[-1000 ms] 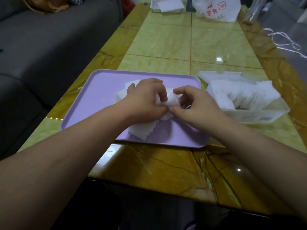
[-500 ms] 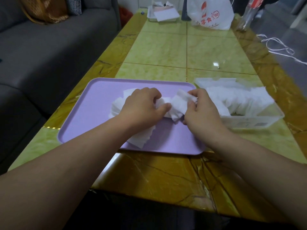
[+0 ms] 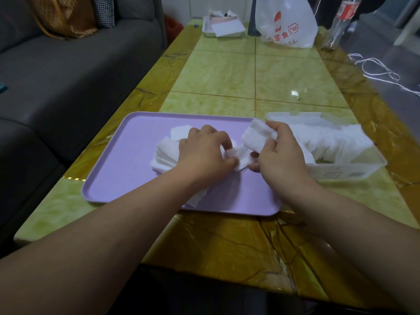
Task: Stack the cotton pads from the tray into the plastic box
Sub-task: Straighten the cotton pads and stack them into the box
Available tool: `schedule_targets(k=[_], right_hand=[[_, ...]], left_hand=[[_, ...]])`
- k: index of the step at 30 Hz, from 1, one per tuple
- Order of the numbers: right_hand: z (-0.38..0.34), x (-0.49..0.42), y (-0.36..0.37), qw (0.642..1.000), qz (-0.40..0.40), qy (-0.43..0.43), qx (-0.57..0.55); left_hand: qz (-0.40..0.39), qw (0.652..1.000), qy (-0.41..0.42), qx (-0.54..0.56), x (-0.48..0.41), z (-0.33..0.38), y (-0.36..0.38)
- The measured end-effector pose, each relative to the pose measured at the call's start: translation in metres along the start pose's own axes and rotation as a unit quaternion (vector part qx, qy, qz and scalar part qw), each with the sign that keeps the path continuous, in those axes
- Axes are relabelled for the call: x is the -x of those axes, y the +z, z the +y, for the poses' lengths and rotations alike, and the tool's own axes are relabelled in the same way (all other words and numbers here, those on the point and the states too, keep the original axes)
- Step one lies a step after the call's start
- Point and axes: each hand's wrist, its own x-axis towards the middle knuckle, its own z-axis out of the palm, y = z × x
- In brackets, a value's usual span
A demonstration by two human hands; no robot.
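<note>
Under both hands lies a purple tray [image 3: 127,155] on the desk [image 3: 227,71], its near rim just short of the desk's front edge. The left hand [image 3: 204,155] rests curled on a fanned heap of cotton pads [image 3: 166,151] in the tray's middle, thumb and fingers pinching one loose pad [image 3: 238,154] at its right side. The right hand [image 3: 281,153], just beside the left, is closed on a small stack of pads [image 3: 259,135] held up over the tray's right rim, while its thumb touches the same loose pad below. Right of that hand, touching the tray's edge or nearly so, sits the clear plastic box [image 3: 354,171], already crowded with white pads along its length. Left of the left hand the tray floor is bare. Beyond both hands the desk runs open to a white plastic bag [image 3: 286,21] and a small white tray [image 3: 225,30] at the far end.
</note>
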Motion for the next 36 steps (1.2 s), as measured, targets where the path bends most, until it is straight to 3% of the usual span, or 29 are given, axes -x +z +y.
schedule_targets(k=[3, 9, 11, 14, 17, 21, 27, 32, 36], right_hand=[[-0.002, 0.0, -0.003, 1.0, -0.001, 0.003, -0.008], [-0.001, -0.002, -0.007, 1.0, -0.001, -0.003, -0.012], [0.0, -0.002, -0.006, 1.0, -0.017, -0.001, -0.025], [-0.001, -0.003, -0.005, 0.996, -0.06, 0.016, -0.065], [-0.004, -0.005, -0.007, 0.987, -0.115, 0.018, -0.109], [-0.003, -0.007, -0.011, 0.979, -0.168, 0.014, -0.11], [0.0, -0.009, -0.008, 0.983, -0.167, 0.008, -0.076], [-0.004, -0.008, -0.013, 0.983, -0.157, -0.088, 0.02], [-0.011, -0.006, -0.016, 0.98, -0.156, -0.109, 0.05]], left_hand=[[-0.024, 0.997, -0.011, 0.07, -0.001, 0.0, -0.004], [0.084, 0.958, -0.041, 0.27, 0.002, -0.005, -0.034], [0.066, 0.937, -0.046, 0.34, 0.005, -0.006, -0.042], [-0.027, 0.906, -0.039, 0.421, 0.01, -0.008, -0.046], [-0.089, 0.904, -0.006, 0.419, 0.013, -0.008, -0.041], [-0.078, 0.92, 0.007, 0.383, 0.011, -0.009, -0.032], [-0.057, 0.92, 0.0, 0.387, 0.007, -0.014, -0.027], [-0.042, 0.922, 0.002, 0.384, 0.006, -0.014, -0.023], [-0.016, 0.926, -0.001, 0.378, 0.004, -0.012, -0.021]])
